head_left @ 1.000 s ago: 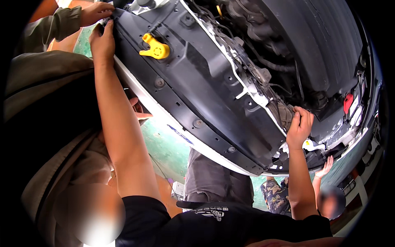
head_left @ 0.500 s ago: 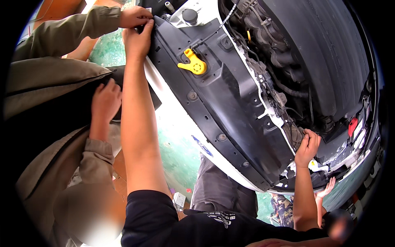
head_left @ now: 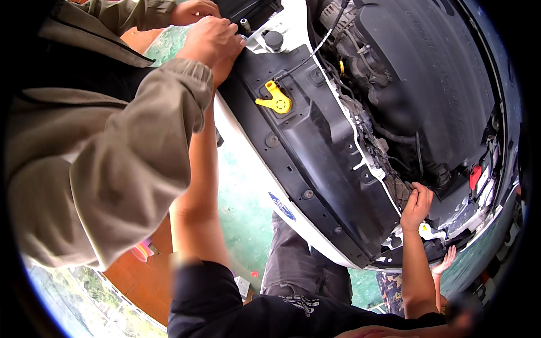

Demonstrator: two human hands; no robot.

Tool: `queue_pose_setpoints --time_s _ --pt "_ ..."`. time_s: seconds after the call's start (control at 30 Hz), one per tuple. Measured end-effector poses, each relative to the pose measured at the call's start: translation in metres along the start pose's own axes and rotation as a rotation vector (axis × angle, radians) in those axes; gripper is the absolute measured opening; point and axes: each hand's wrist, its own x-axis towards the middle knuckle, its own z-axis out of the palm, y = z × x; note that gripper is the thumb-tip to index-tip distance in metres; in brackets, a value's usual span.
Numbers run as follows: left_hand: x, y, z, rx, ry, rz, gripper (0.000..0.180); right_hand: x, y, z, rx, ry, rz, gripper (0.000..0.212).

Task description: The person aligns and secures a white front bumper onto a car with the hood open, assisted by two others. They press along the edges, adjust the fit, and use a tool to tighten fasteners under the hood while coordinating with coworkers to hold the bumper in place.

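A black plastic cover panel (head_left: pixel 321 152) lies across the front of an open car engine bay. My right hand (head_left: pixel 416 208) is closed with curled fingers at its inner right end, beside dark engine parts. My left hand (head_left: pixel 226 66) reaches to the panel's far left corner. A co-worker's hand (head_left: pixel 209 40) lies over it and hides most of its fingers. That person's other hand (head_left: pixel 194 11) is just behind. On the panel sits a yellow lever (head_left: pixel 277 101), with a black cable (head_left: pixel 318 50) near it.
A large black engine cover (head_left: pixel 434 79) fills the bay's right side, with a red cap (head_left: pixel 475 177) near the far right edge. The white front body edge (head_left: pixel 253 169) curves below the panel. Another person's hand (head_left: pixel 445 260) rests at the lower right. The co-worker's sleeve (head_left: pixel 141 152) crosses the left.
The co-worker's lower hand has risen onto my left hand, and their sleeve now covers part of my left forearm. The panel shifts slightly right and down in view. My right hand stays at the panel's end.
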Motion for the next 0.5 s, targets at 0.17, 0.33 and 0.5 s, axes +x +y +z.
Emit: queue_pose_setpoints --time_s 0.17,0.33,0.5 --pt "-0.003 0.024 0.030 -0.474 0.339 -0.443 0.051 0.002 -0.004 -0.001 -0.032 0.009 0.009 0.017" --pt "-0.007 0.037 0.041 -0.438 0.042 -0.744 0.066 0.005 -0.010 -0.002 -0.035 0.017 0.006 0.017" --pt "-0.004 0.044 0.038 -0.430 0.011 -0.758 0.063 0.006 -0.010 -0.003 -0.051 0.006 -0.020 0.017"
